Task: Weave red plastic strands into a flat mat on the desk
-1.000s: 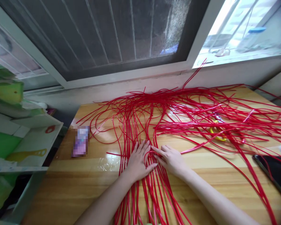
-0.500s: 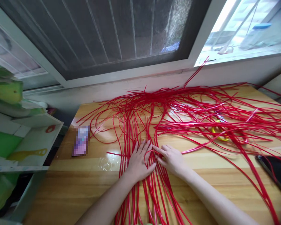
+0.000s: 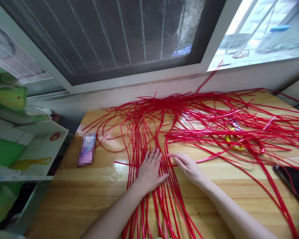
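Head view, nearest first: red strands (image 3: 175, 189) run lengthwise up the wooden table (image 3: 72, 199) from the bottom edge and pass beneath the left hand (image 3: 150, 172). That hand lies flat on them, palm down, its four fingers straight and lightly spaced, the thumb stretched out toward the right; it presses on the strands without closing round any. One cross strand (image 3: 122, 163) lies over the lengthwise ones, its left end free, its middle hidden by the left hand. Just beside its right end is the right hand (image 3: 188, 167), index finger extended leftward, the others bent; whether finger and thumb pinch anything cannot be told. To the right lies a dark flat device (image 3: 292, 189). Farther off, a yellow loop (image 3: 236, 147) shows among loose strands, and a tangled red pile (image 3: 169, 104) lies along the far edge, below the window frame (image 3: 139, 77).
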